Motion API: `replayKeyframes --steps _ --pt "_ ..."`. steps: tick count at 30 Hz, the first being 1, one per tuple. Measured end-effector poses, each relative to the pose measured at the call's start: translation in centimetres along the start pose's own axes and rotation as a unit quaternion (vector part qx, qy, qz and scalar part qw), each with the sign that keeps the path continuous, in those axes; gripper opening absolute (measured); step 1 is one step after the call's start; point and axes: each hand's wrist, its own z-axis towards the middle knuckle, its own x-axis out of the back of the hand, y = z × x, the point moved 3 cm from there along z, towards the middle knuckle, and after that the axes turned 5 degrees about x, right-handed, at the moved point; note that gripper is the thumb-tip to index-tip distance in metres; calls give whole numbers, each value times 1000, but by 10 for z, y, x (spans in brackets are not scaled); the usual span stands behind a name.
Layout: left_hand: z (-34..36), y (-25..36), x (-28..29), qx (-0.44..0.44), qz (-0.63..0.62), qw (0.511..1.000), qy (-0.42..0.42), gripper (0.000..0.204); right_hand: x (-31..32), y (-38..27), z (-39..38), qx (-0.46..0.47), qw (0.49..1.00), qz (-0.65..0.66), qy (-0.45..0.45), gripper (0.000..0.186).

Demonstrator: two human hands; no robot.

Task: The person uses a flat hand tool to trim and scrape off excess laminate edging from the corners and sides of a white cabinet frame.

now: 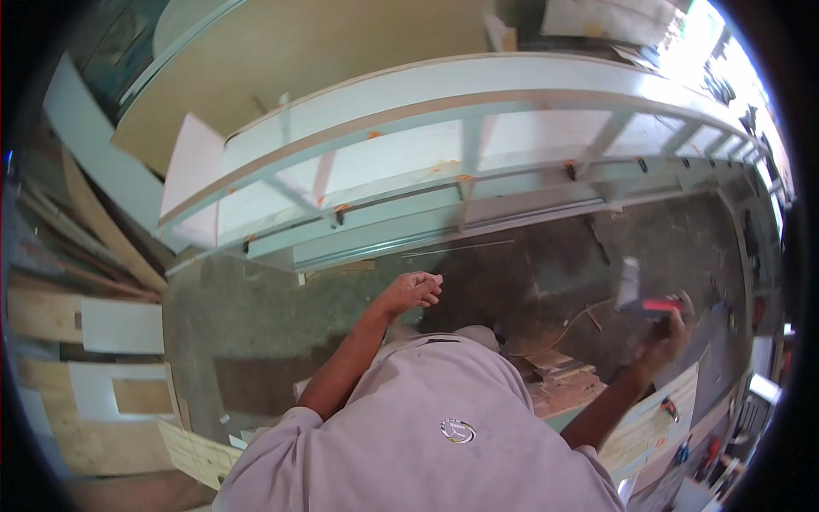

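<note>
In the middle, my left hand hangs in front of my body with its fingers curled together. Whether anything small lies between those fingers is too fine to make out. Out to the right, my right hand is wrapped around a hand tool. It has a red and dark handle and a pale grey head set crosswise; motion blurs it, so its exact kind is unclear. Ahead of both hands, apart from them, stretches a long white cabinet-like frame with cross dividers and dark fittings along its edge.
Scrap boards lie on the dark floor by my right side, near a thin curved cord. White and wooden panels stack up at the left. A pale plank with a small tool sits at lower right.
</note>
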Motion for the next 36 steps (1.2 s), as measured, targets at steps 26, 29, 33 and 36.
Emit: replayKeyframes --steps 26,29,33,36 --pt "-338 -190 416 -222 -540 704 405 61 -641 72 -586 -552 443 216 -673 38" --pt "-352 -196 476 -225 -503 733 398 66 -691 90 -621 -551 396 189 -710 35" --pt "-358 -205 567 -214 -470 755 403 76 -770 85 -663 -510 329 69 -792 35" --pt "-359 -203 633 -227 -428 790 375 78 -829 77 -691 -456 295 79 -836 39"
